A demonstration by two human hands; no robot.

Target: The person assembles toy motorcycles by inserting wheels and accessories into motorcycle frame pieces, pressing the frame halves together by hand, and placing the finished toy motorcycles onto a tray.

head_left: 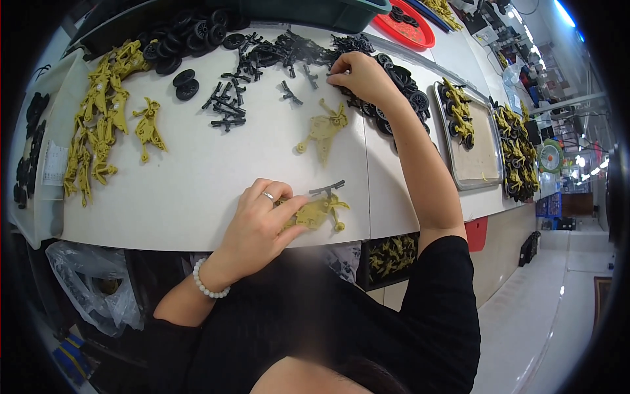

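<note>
My left hand (259,220) is closed around a yellow plastic toy bike frame (314,214) at the table's near edge. A black handlebar piece (327,188) sits at that frame's upper end. My right hand (366,80) reaches to the far side, its thumb and fingertips pinched together beside a heap of small black parts (298,51). Whatever those fingertips hold is too small or hidden to make out. Between the hands lies another yellow frame (323,128), looking pale and blurred. Loose black handlebar pieces (291,93) are scattered left of my right hand.
Black wheels (187,39) are heaped at the back left, and more wheels (413,98) lie under my right forearm. Yellow frames (102,125) pile up at the left. A tray (482,164) with assembled pieces stands right; a green bin (315,12) and red tray (420,29) are behind.
</note>
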